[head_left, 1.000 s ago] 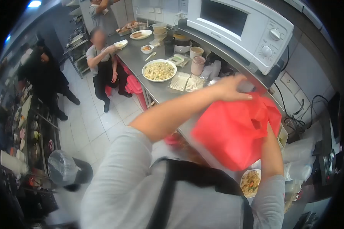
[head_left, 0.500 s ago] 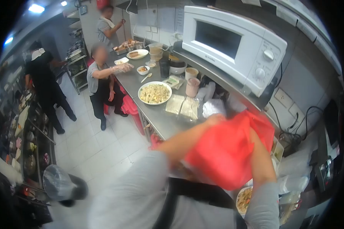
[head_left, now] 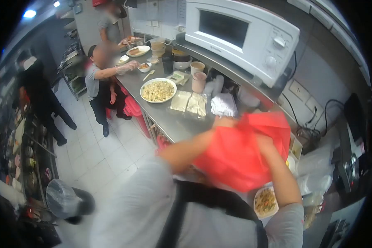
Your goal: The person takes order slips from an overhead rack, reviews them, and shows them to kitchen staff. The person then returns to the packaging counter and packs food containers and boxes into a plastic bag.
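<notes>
A red bag (head_left: 235, 159) of cloth-like material hangs between my two hands in front of the counter, blurred by motion. My left hand (head_left: 224, 122) grips its far upper edge, with the fingers partly hidden behind the red fabric. On the near right side my right hand (head_left: 263, 142) is closed on the bag, and its folds cover the fingertips. Below the bag, near my right forearm, a white container of mixed food (head_left: 266, 203) is partly in view. What the bag contains, if anything, is hidden.
On the steel counter (head_left: 153, 115) are a bowl of fried rice (head_left: 158, 90), wrapped packets (head_left: 189, 103), a pink-filled cup (head_left: 199, 82) and a white plastic bundle (head_left: 224, 105). A microwave (head_left: 242, 37) sits above. A co-worker's gloved hand (head_left: 128, 67) touches a small bowl (head_left: 144, 67). A bin (head_left: 64, 198) stands left.
The red bag has shifted slightly up and left with both hands, uncovering more of the food container below. My view has turned a little. The co-worker's gloved hand has reached the small bowl.
</notes>
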